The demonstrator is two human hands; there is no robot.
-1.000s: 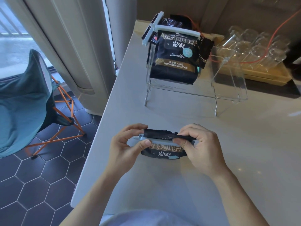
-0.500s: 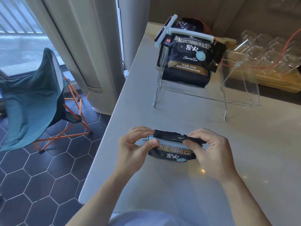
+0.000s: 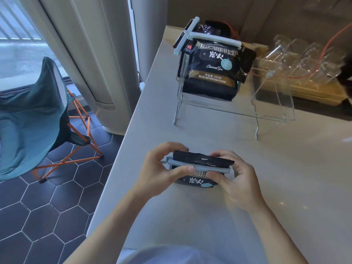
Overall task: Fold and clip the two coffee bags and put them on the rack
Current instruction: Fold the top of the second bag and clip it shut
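Head view has us looking down on a pale worktop that fills the right and centre of the frame. At lower centre our left hand and right hand hold a black coffee bag between them, its folded top standing above a grey clip that runs across the bag. Our left grip is narrow, thumb pressed on the front of the clip and fingers curled behind the bag's left end; our right grip pinches the clip's right end, thumb in front and fingers behind. We cannot tell whether the bag's base touches the worktop. At upper centre, well apart from the hands, we see a clear rack carrying a second coffee bag, upright, with a white clip across its top. Clear glasses sit on a wooden tray at upper right. At left, beyond the worktop edge, a teal folding chair stands on a dark hexagon-tiled floor.
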